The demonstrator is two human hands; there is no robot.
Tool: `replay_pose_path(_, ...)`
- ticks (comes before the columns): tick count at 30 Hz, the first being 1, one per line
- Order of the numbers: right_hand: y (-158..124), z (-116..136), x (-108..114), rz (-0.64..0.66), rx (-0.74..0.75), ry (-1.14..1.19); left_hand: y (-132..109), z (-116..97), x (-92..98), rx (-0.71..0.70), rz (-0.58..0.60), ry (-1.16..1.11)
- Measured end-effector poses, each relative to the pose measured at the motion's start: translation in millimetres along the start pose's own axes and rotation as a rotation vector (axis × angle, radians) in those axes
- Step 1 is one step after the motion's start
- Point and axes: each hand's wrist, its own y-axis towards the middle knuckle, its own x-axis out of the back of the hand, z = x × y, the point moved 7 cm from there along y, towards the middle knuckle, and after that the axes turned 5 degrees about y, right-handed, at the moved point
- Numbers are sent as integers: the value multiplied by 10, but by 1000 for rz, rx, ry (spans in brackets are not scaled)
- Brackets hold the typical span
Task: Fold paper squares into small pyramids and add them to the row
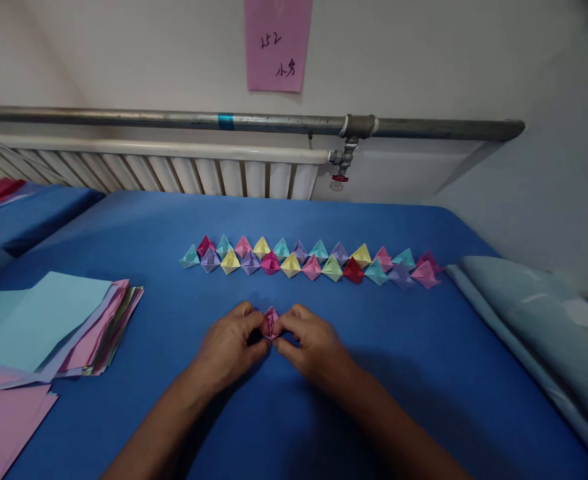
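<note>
A small folded pink paper piece (271, 323) is pinched between my two hands, just above the blue surface (149, 413). My left hand (234, 342) grips its left side with thumb and fingertips. On its right side, my right hand (311, 340) closes thumb and fingers on the same piece. Beyond the hands, folded paper pieces in several colours stand in two rows, among them a yellow one (291, 265), a red one (353, 271) and a teal one (190, 257). The fingertips partly cover the pink piece.
Stacked coloured paper sheets (69, 320) lie at the left, with pink sheets (7, 427) nearer. A pale green folded cloth or cover (539, 333) lies at the right. Behind the blue surface are a white radiator (189, 175), a metal pipe (164, 120) and a pink note (278, 47).
</note>
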Motion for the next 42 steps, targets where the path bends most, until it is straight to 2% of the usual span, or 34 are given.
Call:
replay_pose_path(7,6,12,-20,36,-20,-85,9,18,-49,-19,29,-12)
replay_pose_path(14,-5,24,-23,35,-24,-107,-12,-28,-38,4,-8,4)
replay_pose_path(19,-4,-119,80,-51,-44,159,-30,33,51,13,-25,-129)
replay_pose_path(22,45,-282,142,-150,-140,356,-12,159,142,71,-112,-185)
replay_pose_path(24,85,-322,140,-167,-167,395,7,234,170,125,-163,-195)
replay_pose_path(27,132,-278,120,-153,-150,342,37,253,160,156,-198,-176)
replay_pose_path(35,197,-77,71,-121,-47,0,83,115,129,62,-253,-30)
replay_pose_path(42,241,-16,16,-108,-65,-207,109,127,117,47,-277,31)
